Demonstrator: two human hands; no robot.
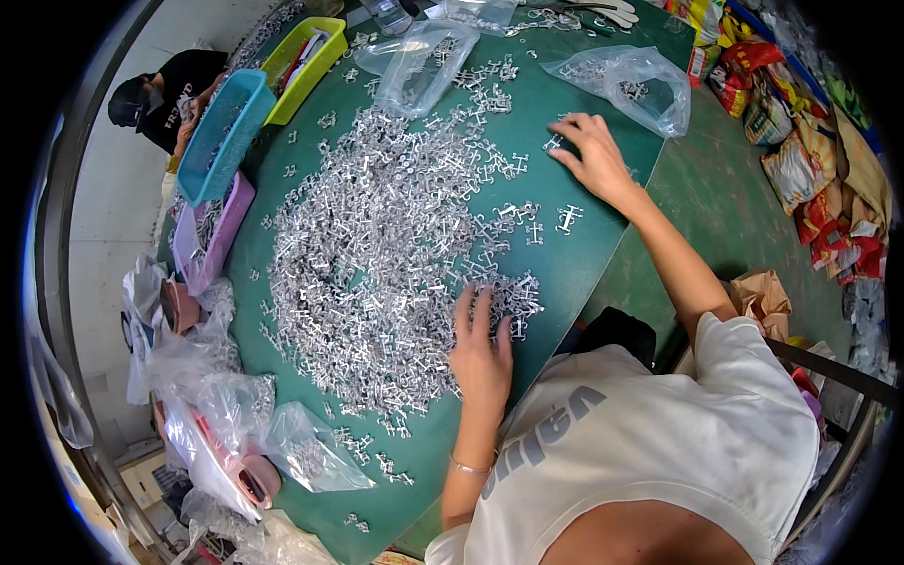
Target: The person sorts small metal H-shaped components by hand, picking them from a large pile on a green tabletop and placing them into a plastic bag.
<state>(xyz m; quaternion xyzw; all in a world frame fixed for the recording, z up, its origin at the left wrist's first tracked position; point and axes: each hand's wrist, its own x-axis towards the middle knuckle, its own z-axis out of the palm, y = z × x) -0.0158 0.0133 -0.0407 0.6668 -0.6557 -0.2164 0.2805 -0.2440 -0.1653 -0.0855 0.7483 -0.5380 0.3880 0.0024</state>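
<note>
Green counter w/ a big heap of small silvery metal parts spread over its middle. L hand is at the heap's edge nearest the body, open, palm down, fingers a bit apart & pointing away from the person, thumb out to the right; fingertips on or just over the parts, can't tell which. R arm stretches fwd, R hand right of the heap, thumb & fingers curved around a lone part; can't tell if it's pinched. Clear bag just beyond.
</note>
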